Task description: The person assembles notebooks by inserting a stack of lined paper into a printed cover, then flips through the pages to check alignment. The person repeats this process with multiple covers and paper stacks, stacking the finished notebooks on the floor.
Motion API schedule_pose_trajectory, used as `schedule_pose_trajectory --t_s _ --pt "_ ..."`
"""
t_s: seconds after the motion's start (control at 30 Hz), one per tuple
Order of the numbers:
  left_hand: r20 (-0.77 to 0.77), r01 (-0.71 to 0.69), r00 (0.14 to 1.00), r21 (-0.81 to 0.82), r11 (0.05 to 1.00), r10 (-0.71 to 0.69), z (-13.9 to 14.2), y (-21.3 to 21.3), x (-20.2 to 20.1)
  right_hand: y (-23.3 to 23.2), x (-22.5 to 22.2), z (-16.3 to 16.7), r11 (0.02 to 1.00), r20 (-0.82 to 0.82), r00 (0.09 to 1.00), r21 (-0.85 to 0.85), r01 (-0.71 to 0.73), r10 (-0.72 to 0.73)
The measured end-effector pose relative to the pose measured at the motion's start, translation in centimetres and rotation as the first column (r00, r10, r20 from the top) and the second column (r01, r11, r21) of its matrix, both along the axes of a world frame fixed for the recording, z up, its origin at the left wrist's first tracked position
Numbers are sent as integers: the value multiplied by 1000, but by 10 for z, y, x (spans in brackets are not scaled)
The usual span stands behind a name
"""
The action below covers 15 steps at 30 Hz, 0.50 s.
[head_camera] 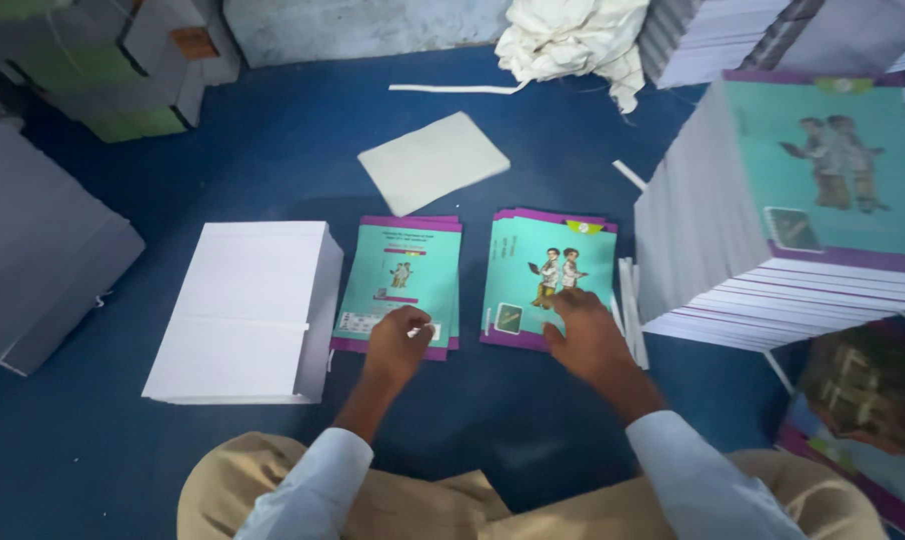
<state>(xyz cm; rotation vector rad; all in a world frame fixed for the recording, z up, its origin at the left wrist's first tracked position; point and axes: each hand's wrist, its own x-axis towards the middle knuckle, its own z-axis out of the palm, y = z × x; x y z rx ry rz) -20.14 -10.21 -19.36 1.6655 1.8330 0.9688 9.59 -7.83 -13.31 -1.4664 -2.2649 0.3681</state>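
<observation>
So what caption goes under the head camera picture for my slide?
Left hand and right hand rest on two small piles of teal covers on a blue floor.

A bookbinding or print-shop floor. A tall stack of teal-covered booklets (773, 210) rises on blue floor covering (273, 150); left of it lie loose teal covers (401, 275), farther left a white block of unbound pages (248, 310), behind it more paper stacks (703, 35).

The floor (273, 160) is deep blue. Two low cover piles (401, 270) (548, 265) are teal with purple edges; the right one carries two cartoon figures. The tall stack (823, 170) has the same teal and purple top over white page edges. The paper block (248, 305) and loose sheet (433, 160) are white. Sleeves (313, 485) are pale blue, trousers (423, 505) tan.
</observation>
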Motion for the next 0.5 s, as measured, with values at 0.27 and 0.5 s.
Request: schedule_pose_trajectory --t_s 0.27,0.5 --pt "-350 85 936 151 985 -28 -19 -29 6 7 -3 -37 986 203 979 -163 24 9" --pt "-421 105 894 -133 986 -152 -11 -32 23 3 3 -59 973 279 960 -224 61 4"
